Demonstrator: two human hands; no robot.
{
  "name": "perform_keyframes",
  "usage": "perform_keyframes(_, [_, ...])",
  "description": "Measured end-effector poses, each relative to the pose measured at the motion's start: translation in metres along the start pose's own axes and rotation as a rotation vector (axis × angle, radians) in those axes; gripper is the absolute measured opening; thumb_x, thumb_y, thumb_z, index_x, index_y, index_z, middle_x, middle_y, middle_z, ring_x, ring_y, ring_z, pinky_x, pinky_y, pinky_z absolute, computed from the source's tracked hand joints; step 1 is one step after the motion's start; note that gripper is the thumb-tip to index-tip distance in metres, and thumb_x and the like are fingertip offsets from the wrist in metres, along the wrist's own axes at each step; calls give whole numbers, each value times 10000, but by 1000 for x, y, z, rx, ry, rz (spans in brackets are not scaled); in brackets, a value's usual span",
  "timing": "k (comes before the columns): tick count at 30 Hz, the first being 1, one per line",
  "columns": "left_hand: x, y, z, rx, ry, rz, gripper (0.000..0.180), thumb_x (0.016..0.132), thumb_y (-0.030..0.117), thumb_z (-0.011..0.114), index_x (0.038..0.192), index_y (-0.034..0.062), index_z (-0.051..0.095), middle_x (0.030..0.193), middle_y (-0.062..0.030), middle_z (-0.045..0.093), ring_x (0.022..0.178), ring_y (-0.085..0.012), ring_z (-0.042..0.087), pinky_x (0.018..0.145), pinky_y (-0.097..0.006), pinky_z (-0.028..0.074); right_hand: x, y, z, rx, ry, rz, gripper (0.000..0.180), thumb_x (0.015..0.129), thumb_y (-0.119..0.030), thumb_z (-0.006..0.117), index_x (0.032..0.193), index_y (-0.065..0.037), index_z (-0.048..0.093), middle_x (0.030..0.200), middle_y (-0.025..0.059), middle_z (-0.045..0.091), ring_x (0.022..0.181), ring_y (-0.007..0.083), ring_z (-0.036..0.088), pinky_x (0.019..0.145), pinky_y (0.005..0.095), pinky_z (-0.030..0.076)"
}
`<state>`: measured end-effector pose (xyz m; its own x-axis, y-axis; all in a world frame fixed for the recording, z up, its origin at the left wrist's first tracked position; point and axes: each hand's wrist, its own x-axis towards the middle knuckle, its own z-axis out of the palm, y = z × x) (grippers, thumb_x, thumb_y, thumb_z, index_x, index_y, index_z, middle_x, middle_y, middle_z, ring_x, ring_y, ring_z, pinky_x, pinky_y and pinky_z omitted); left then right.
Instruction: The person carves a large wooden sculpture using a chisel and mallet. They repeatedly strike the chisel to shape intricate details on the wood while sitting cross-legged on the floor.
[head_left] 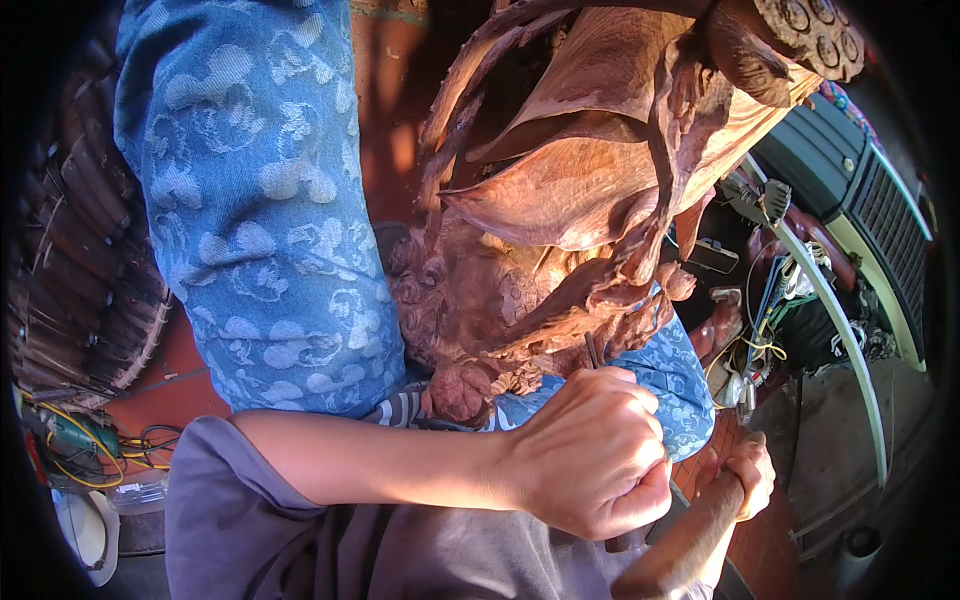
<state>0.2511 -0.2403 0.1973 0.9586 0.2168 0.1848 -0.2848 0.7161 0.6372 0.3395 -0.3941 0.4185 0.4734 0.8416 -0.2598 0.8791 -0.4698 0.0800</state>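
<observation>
A large reddish-brown wood carving [570, 190] with leaf-like folds and knobbly detail fills the upper middle, resting between my knees in blue patterned trousers [250, 200]. My left hand [600, 465] is clenched in a fist around a thin metal chisel [592, 350], whose tip meets the carving's lower edge. My right hand [752, 470] sits lower right, closed around the top of a thick wooden mallet handle [690, 535]. The mallet's head is hidden.
A green power tool [70, 435] with yellow cables lies at the lower left beside a white bucket [85, 530]. Dark carved wood [80, 270] stands at the left. A dark boxy machine [870, 190], a white curved bar [840, 330] and tangled wires [770, 300] crowd the right.
</observation>
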Motion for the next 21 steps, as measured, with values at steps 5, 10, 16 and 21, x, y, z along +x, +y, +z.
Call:
perform_keyframes(5, [1,-1,-1,2,-7,-4,172,633,129,608,517,75,492,534,-53,479,557,-257,480,551,-376,353,1,-3,6,31,-4,-2,262,718,-53,741,803,-73,495,615,60,553,524,202,566,491,330,491])
perform_keyframes(10, [2,-3,-2,-2,-21,9,173,636,142,606,524,74,493,542,-46,484,557,-254,479,555,-373,357,-2,-7,9,44,-4,11,263,718,-58,744,805,-74,496,617,60,555,525,201,568,493,328,492])
perform_keyframes(16, [-7,9,5,103,36,211,202,643,195,602,528,83,479,548,-50,459,580,-250,483,544,-379,363,-4,-7,11,67,-15,27,265,719,-63,747,807,-74,497,619,60,558,525,199,570,496,327,493])
perform_keyframes(21, [-13,-4,13,-2,-36,176,237,615,226,617,523,88,448,543,-59,409,567,-264,472,527,-379,357,-2,-3,13,78,-26,43,267,719,-68,749,809,-75,498,620,59,560,526,198,572,498,326,494])
